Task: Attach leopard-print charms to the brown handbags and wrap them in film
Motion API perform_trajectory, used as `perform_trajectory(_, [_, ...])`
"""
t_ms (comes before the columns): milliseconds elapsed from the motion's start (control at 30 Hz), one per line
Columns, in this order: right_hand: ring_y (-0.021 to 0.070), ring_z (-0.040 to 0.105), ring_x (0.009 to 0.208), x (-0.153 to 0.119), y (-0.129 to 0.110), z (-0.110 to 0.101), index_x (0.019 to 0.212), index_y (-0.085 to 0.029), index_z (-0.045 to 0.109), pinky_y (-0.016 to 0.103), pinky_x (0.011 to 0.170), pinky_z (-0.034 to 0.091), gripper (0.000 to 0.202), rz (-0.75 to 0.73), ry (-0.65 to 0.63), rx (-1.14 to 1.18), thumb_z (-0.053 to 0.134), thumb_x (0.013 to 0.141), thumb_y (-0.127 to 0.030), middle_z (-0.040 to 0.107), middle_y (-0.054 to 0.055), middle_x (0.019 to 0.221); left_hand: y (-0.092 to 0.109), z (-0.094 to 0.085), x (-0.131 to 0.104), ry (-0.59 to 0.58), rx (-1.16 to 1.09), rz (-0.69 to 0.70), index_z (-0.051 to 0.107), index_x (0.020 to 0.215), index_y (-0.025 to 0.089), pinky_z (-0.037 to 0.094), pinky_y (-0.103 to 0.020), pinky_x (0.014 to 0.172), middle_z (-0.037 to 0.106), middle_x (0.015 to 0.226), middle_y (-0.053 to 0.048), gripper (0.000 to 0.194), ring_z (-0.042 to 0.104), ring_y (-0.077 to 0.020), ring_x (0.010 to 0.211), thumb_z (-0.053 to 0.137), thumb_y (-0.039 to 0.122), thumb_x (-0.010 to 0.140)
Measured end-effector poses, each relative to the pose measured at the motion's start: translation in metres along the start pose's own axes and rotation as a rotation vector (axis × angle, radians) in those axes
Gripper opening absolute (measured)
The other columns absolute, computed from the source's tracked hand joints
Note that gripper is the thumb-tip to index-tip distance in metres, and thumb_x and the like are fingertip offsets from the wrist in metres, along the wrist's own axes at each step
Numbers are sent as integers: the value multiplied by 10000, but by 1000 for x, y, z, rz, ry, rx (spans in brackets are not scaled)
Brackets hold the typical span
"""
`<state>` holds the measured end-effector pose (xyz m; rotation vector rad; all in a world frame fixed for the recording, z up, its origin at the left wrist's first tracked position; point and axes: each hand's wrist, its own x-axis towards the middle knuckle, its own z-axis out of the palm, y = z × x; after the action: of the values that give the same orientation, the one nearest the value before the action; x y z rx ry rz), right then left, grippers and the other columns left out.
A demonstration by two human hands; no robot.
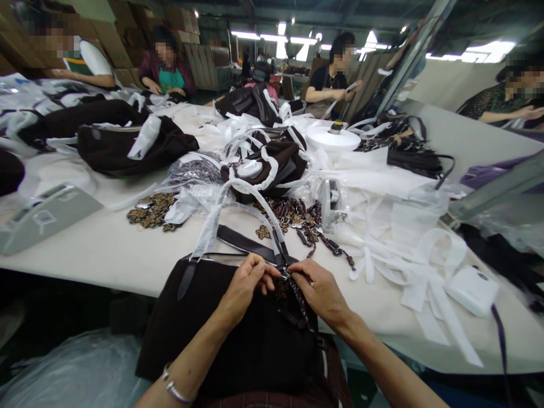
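A dark brown handbag [187, 328] leans upright against the table's near edge, its two handles [208, 229] wrapped in white film. At the base of one handle, my right hand [321, 289] pinches a small metal clasp [284, 273]. From that clasp a braided charm strap [298, 296] hangs down the bag's front, with a leopard-patterned charm partly in shadow. My left hand [249, 280] is closed beside the clasp, thumb and forefinger together and the other fingers reaching towards it. What lies between those fingertips is too small to make out.
On the table lie leopard-patterned charms [155, 211], braided straps [293, 212], a tape dispenser [332, 201] and white strips [425, 272]. Another dispenser [51, 218] stands left. More brown bags [131, 144] lie behind. Several people work around the table.
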<state>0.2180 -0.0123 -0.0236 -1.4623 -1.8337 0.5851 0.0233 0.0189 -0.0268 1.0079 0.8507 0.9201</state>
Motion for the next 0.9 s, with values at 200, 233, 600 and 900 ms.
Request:
perform_trajectory(200, [192,645,868,17,0,0,927,-209,663,332,826,499,156,129,-24,-106,556,858,-119,705,43,920,4,6,19,50,344,-49,497,872,209,363,-179,415,494,627,66,162,462,-86,457,485,370,884])
perform_trajectory(233, [194,644,860,20,0,-1,916,-205,664,335,822,497,154,140,-43,-129,562,848,-111,704,46,908,4,7,23,44,401,-46,528,897,204,372,-186,423,500,630,60,140,479,-96,472,477,333,875])
perform_trajectory(600, [200,670,679,14,-7,-1,834,-231,668,289,636,451,120,219,-138,-210,620,810,-124,720,25,725,-6,-5,26,33,752,86,608,759,205,343,-248,608,590,638,23,77,528,-154,609,599,129,759])
perform_trajectory(900, [199,681,706,11,-9,5,987,-243,629,289,664,475,170,287,-132,-124,575,856,-150,727,1,739,-4,-4,17,-24,985,195,685,887,229,378,-281,715,685,838,-39,159,613,-207,791,538,171,868])
